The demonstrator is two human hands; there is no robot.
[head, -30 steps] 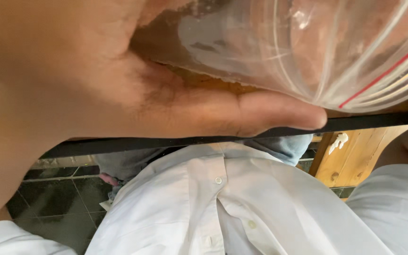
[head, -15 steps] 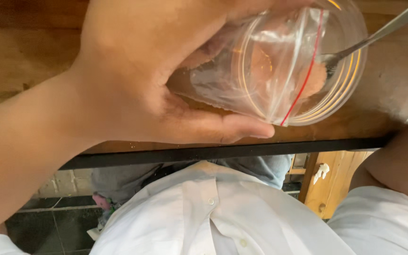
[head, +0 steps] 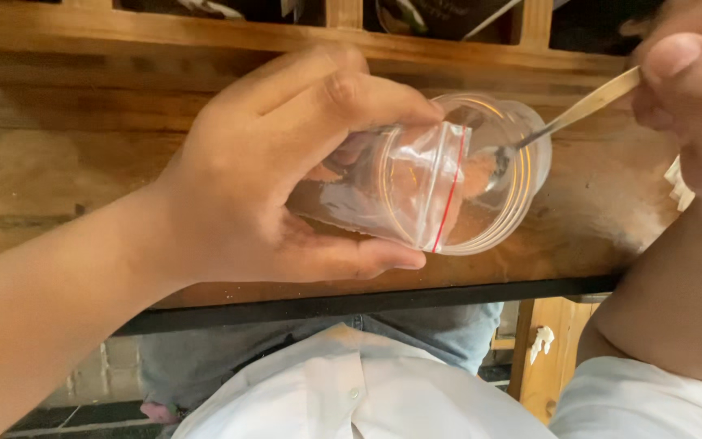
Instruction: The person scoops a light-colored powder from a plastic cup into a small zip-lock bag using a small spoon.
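Observation:
My left hand (head: pixel 270 179) grips a clear plastic cup (head: pixel 522 175) tilted on its side, mouth to the right, above a wooden table (head: pixel 58 154). Inside the cup sits a clear zip bag (head: pixel 424 183) with a red seal line and some brownish-orange powder. My right hand (head: pixel 688 97) at the upper right holds a thin metal spoon (head: pixel 587 106) by its handle. The spoon's bowl reaches into the cup's mouth and touches the powder.
The table's dark front edge (head: pixel 367 301) runs across below the cup. A wooden rail (head: pixel 205 32) with slats crosses the top. Below are my white shirt (head: pixel 351 390), jeans, a wooden stool leg (head: pixel 542 358) and dark tiled floor.
The view has pulled back from the cup, which now appears smaller and farther away. My right hand and the spoon have come into view, with the spoon in the cup's mouth.

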